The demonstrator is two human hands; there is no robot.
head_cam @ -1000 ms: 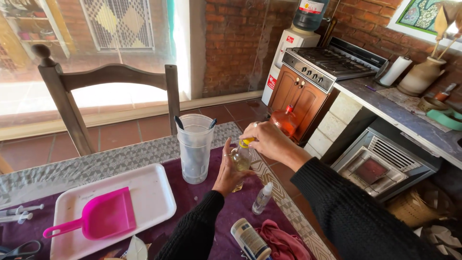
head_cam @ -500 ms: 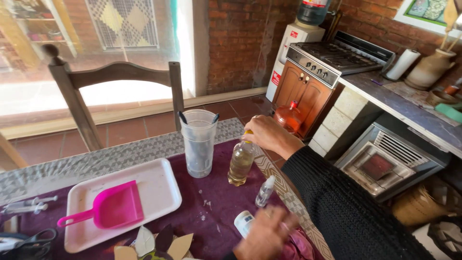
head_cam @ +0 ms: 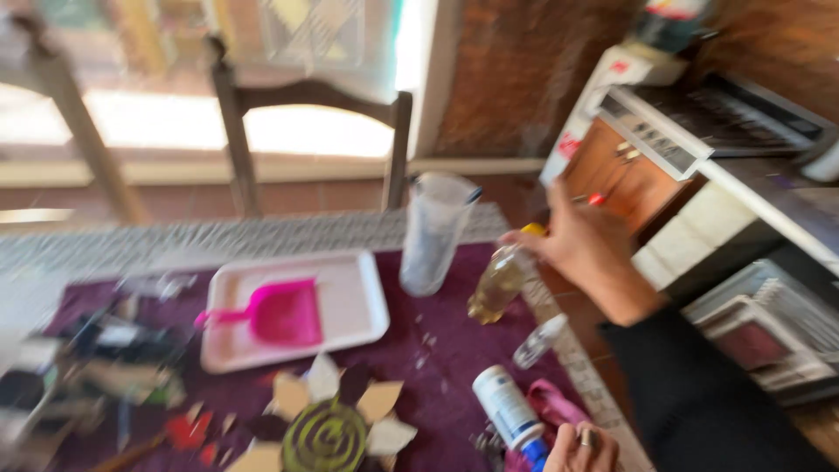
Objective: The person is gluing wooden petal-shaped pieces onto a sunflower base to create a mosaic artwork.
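Right hand [head_cam: 587, 249] pinches the yellow cap on the small oil bottle [head_cam: 496, 284] – cap not yet off. Left hand [head_cam: 578, 447], fingers curled, grips a white tube [head_cam: 509, 406] at near edge of the surface [head_cam: 441, 385] w/ purple cloth.

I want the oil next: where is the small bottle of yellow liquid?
In the head view, right of centre: the small bottle stands tilted in the right hand, beside the clear measuring cup.

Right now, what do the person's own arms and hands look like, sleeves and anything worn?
The right hand is bare, and its arm wears a long black sleeve that ends at the wrist. The left hand shows only partly at the bottom edge; it seems to wear a ring on one finger, though blur hides detail.
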